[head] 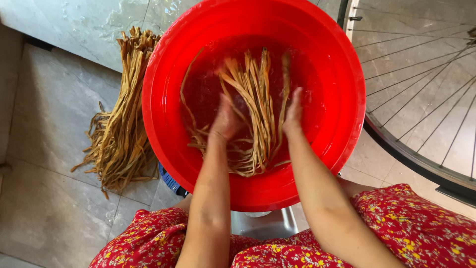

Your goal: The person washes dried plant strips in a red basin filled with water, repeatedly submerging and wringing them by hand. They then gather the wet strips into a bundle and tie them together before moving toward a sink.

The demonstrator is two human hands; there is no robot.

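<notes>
Strips (255, 106) lie between both hands' fingers (293, 106) in red basin (163, 74).

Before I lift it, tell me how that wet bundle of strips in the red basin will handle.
The strips curve and splay in the water, so probably floppy, sagging off the left hand and right hand. Soaked, they likely feel slippery and drip. Loose strands may slide free.

No packages, labels, signs or screens show anywhere in this view.
</notes>
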